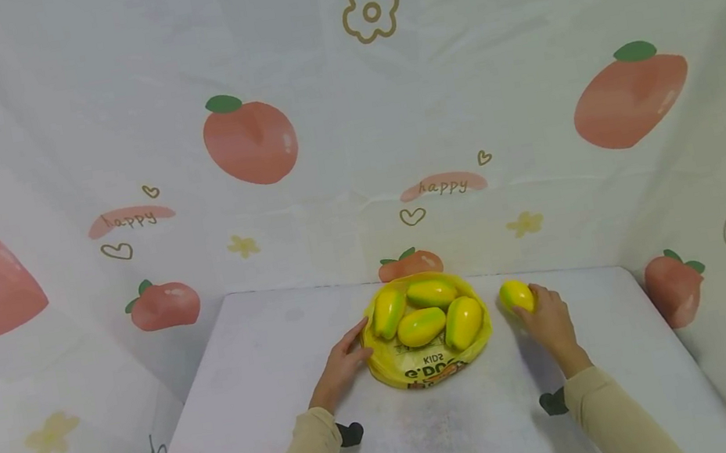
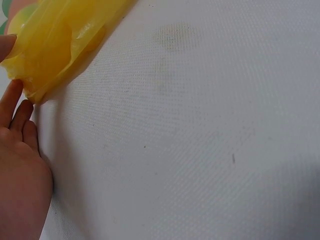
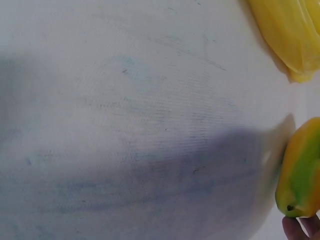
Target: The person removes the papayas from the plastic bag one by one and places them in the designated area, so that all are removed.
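A yellow plastic bag (image 1: 393,372) lies wide open in the middle of the table, with several yellow-green mangoes (image 1: 422,326) inside. My left hand (image 1: 343,368) is at the bag's left edge. In the left wrist view, the thumb and fingers of this hand pinch the bag's side (image 2: 65,50) between them. Right of the bag, my right hand (image 1: 552,319) grips another mango (image 1: 516,296). The right wrist view has this mango (image 3: 300,170) at its right edge, fingertips against its lower end, apart from the bag.
Everything stands on a white table (image 1: 440,444) with faint smudges. A white cloth backdrop (image 1: 348,221) with printed fruit and flowers rises at the back and on both sides. Dark wrist camera parts (image 1: 350,434) stick out near both sleeves.
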Motion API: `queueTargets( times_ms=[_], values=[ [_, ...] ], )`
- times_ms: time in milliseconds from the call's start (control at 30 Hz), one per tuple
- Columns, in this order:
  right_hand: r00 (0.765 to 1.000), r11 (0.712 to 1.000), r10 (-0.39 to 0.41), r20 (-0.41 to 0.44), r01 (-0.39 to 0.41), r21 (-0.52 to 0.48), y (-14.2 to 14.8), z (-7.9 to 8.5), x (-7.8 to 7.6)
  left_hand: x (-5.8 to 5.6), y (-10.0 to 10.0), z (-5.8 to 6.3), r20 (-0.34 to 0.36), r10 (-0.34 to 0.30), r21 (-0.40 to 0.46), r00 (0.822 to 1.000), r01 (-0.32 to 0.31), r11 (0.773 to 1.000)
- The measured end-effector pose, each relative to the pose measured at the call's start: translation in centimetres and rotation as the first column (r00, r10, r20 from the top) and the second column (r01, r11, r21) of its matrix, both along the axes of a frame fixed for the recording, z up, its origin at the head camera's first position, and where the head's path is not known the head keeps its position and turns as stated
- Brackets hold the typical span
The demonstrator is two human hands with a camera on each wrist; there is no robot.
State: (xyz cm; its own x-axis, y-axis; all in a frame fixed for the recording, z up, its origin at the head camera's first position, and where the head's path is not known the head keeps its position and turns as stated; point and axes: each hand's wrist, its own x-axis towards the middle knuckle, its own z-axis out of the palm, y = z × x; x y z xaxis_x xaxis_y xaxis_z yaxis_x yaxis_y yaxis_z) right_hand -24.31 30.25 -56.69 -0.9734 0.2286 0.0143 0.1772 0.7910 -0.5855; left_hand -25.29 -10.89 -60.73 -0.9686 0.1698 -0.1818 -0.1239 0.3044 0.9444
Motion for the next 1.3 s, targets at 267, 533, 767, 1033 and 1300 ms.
queueTargets(
  times_ms=[267,533,767,1033,1300],
  values=[
    [1.0,1.0,-0.024,0.013,0.024,0.0,0.1,-0.4,0.0,0.1,0.1,0.2,0.004,0.003,-0.008,1.0,-0.003,1.0],
    [1.0,1.0,-0.011,0.028,0.012,-0.009,0.2,-0.3,0.1,0.3,0.0,0.1,-0.017,-0.007,-0.014,1.0,0.007,1.0],
    [0.999,1.0,0.026,0.019,-0.026,0.005,0.2,0.3,0.4,0.3,0.0,0.1,-0.015,-0.011,0.0,1.0,0.011,1.0],
    [0.995,0.99,0.089,0.046,-0.093,0.11,0.2,0.9,0.5,0.3,0.0,0.0,-0.005,-0.006,0.006,1.0,0.006,1.0],
    [0.98,0.951,0.2,-0.002,-0.193,0.24,0.2,2.0,0.4,0.2,-0.1,0.0,-0.002,-0.003,-0.006,1.0,0.003,1.0]
  ],
)
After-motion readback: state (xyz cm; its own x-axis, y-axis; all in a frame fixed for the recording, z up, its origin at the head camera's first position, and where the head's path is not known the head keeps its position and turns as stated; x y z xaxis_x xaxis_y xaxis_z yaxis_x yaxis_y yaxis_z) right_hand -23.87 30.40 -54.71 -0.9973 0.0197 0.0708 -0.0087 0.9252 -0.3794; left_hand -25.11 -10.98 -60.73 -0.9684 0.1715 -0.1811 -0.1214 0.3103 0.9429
